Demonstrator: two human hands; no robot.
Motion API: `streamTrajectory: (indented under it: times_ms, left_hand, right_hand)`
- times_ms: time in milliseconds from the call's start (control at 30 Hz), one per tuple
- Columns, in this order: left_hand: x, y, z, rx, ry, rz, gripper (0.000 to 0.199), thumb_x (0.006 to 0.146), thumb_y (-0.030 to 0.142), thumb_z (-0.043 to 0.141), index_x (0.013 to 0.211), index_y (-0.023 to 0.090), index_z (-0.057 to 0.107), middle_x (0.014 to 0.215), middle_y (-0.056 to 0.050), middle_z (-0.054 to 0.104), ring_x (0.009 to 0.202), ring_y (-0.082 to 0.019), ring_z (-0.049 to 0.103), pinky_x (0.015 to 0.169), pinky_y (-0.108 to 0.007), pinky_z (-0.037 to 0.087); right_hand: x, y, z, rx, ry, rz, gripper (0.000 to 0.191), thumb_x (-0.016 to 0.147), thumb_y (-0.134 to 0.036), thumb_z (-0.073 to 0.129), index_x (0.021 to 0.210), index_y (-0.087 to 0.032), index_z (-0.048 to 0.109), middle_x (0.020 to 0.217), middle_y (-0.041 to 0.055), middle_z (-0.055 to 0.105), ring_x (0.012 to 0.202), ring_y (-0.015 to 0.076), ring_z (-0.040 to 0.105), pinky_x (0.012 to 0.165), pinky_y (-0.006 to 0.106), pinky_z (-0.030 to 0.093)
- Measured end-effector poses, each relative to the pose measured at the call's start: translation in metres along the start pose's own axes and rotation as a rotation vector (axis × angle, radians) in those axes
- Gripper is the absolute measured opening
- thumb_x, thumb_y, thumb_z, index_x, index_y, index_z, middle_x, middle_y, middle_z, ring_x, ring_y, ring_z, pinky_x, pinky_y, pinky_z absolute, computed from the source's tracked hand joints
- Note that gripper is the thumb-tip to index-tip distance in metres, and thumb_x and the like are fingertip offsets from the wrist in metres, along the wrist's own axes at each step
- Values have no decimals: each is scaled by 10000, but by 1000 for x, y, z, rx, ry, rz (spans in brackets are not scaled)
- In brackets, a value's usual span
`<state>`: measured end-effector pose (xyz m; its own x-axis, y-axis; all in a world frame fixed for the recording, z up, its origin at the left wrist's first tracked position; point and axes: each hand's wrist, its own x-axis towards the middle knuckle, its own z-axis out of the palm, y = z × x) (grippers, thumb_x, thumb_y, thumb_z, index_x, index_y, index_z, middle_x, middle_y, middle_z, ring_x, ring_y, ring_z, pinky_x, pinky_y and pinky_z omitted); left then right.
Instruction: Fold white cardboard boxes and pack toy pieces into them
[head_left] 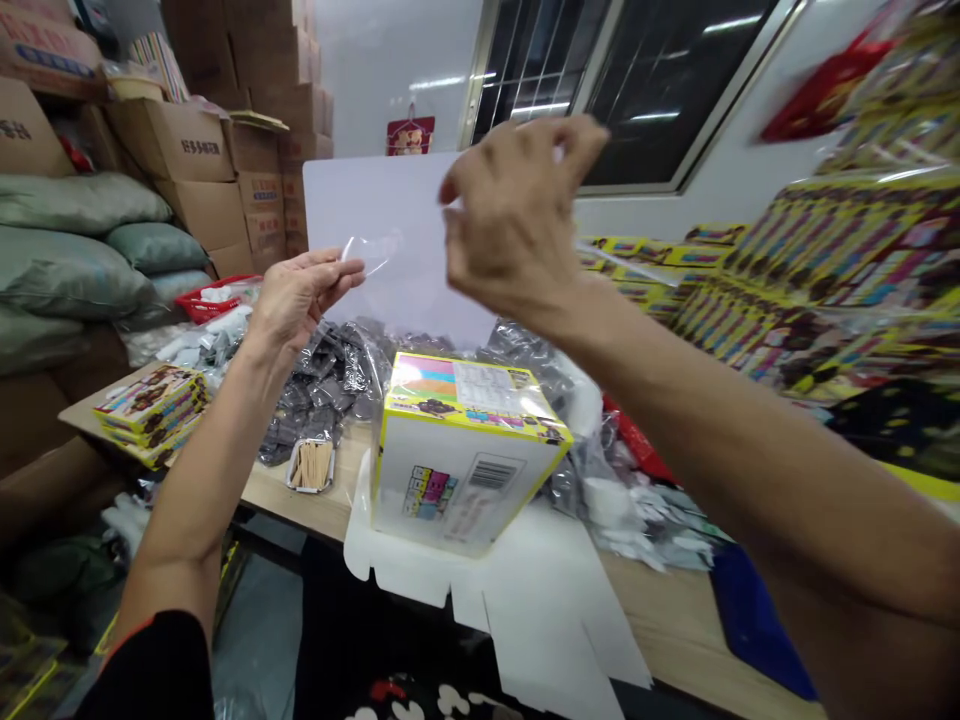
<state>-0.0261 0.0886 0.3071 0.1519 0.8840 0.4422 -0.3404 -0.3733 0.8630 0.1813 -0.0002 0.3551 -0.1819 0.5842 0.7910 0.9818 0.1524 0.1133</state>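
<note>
My left hand (pixel 304 290) is raised on the left, thumb and fingers pinching a piece of clear plastic film (pixel 373 255). The film stretches a short way to the right, and its far edge fades against the white board. My right hand (pixel 517 205) is higher and nearer, blurred, with its fingers curled closed; what they hold, if anything, is not clear. Below and between the hands stands a printed carton (pixel 469 490) with yellow edges and a barcode on its front. It rests on a flat white cardboard blank (pixel 540 600), and neither hand touches it.
Behind the carton lie many small dark packets (pixel 315 385) and a white board (pixel 390 200). A tray of wooden sticks (pixel 311 466) is left of the carton, beyond it stacked yellow boxes (pixel 154 410). A blue bin (pixel 754 615) is at right. Brown cartons (pixel 187 145) and sacks (pixel 67 270) fill the left.
</note>
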Motion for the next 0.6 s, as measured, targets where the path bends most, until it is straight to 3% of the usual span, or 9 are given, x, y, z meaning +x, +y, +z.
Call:
streamTrajectory:
  times_ms: [133,300,467,600]
  left_hand:
    - [-7,-1,2,-18,19,18,208,782,44,809,932,159,722,918,-74,808,962,-208,821,906,-297,694]
    - [-15,0,1,-6,43,75,373,756,122,912,1049,222,705,903,-29,810,1043,-209,806,933,-279,670]
    - [-19,1,10,46,37,72,527,755,265,975,1193,250,684,900,-23,818,1095,-244,805,878,-285,663]
    - [-20,1,18,42,76,101,453,771,241,954,1122,229,668,911,-27,818,1089,-260,813,892,-316,670]
  right_hand:
    - [-2,-45,17,45,-110,-261,367,1031,-276,402,1302,-238,647,1275,190,688,1305,436,539,1136,695,340]
    - [15,-53,39,31,-97,-298,393,1044,-346,396,1329,-201,623,1238,215,697,1245,429,555,1108,662,376]
    - [20,-67,32,-65,-125,-356,381,1044,-230,335,1246,-195,656,1180,205,708,1243,403,573,1130,633,362]
    - [29,-72,28,-63,-148,-346,333,1024,-198,391,1199,-192,674,1178,198,729,1249,390,599,1116,593,410]
